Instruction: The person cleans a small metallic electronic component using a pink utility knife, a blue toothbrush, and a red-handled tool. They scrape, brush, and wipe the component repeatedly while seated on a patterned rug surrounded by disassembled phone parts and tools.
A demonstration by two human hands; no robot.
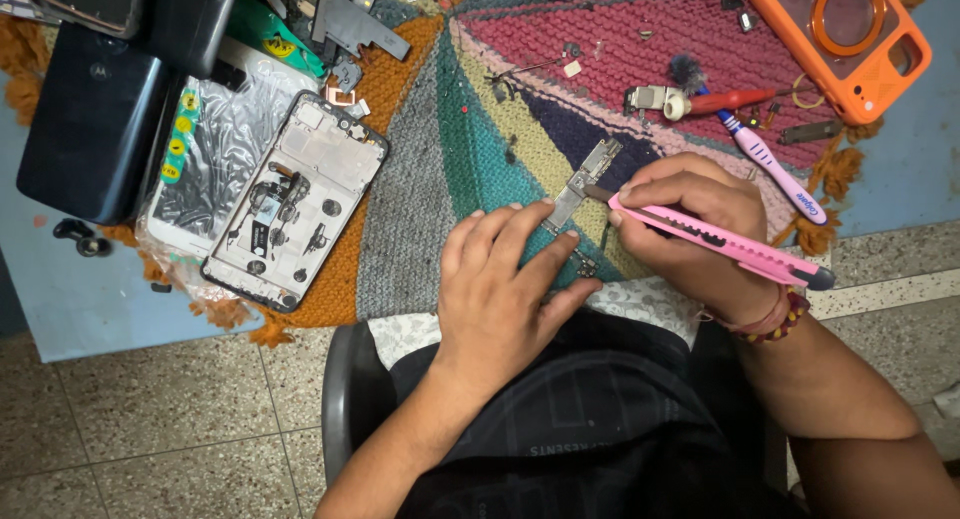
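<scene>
Bare phone frame (295, 201) lying far left on knitted mat (420, 179). Left hand (500, 289) pressing circuit board (580, 184) flat, fingers beside blade (cut risk if slipping). Right hand (690, 224) closed around pink cutter (720, 241); too much push could scratch board

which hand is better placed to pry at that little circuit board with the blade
Right. The right hand grips the pink utility knife with its tip at the circuit board. The left hand is pinning the board to the knitted mat.
</scene>
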